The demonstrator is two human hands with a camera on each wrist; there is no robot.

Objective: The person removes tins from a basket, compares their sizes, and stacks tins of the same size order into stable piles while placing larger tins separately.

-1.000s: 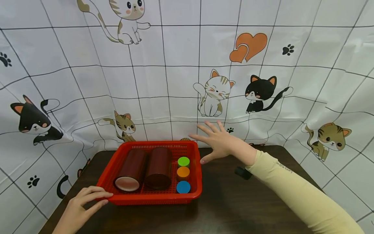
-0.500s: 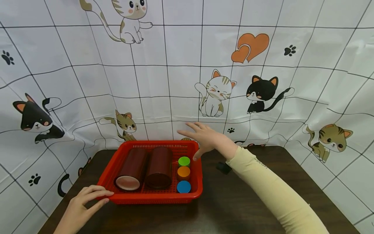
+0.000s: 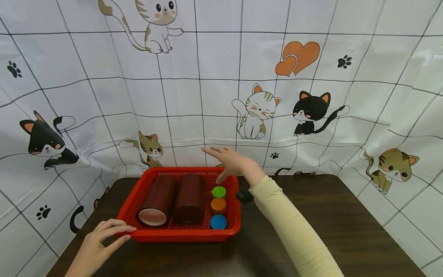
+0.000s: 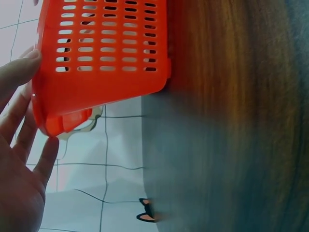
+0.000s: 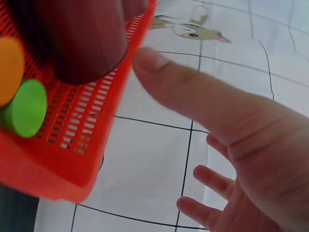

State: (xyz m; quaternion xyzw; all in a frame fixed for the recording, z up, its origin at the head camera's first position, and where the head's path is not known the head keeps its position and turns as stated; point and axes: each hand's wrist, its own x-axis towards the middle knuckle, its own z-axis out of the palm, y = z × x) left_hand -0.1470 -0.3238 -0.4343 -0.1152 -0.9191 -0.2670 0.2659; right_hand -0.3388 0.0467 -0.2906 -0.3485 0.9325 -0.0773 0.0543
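A red plastic basket (image 3: pixel 180 235) with slotted walls stands on the dark table. My left hand (image 3: pixel 98 244) holds its near left corner, thumb in front of the rim and fingertips on it. In the left wrist view the fingers (image 4: pixel 48 157) reach behind the rim. My right hand (image 3: pixel 233 163) is spread over the far right corner, holding nothing. Its thumb (image 5: pixel 193 87) points toward the basket, above the green-topped piece (image 3: pixel 219 192). An orange-topped piece (image 3: pixel 218 206) and a blue-topped piece (image 3: pixel 218 222) line the basket's right side.
Two dark brown cylinders (image 3: pixel 160 196) lie side by side in the basket, one showing a pale end. The dark wooden table (image 3: pixel 311 215) extends to the right. White cat-print sheeting (image 3: pixel 214 96) hangs behind and at the sides.
My right hand has moved left, from beside the basket to over its far right corner. The left hand stays at the near left corner, and the basket's contents have not moved.
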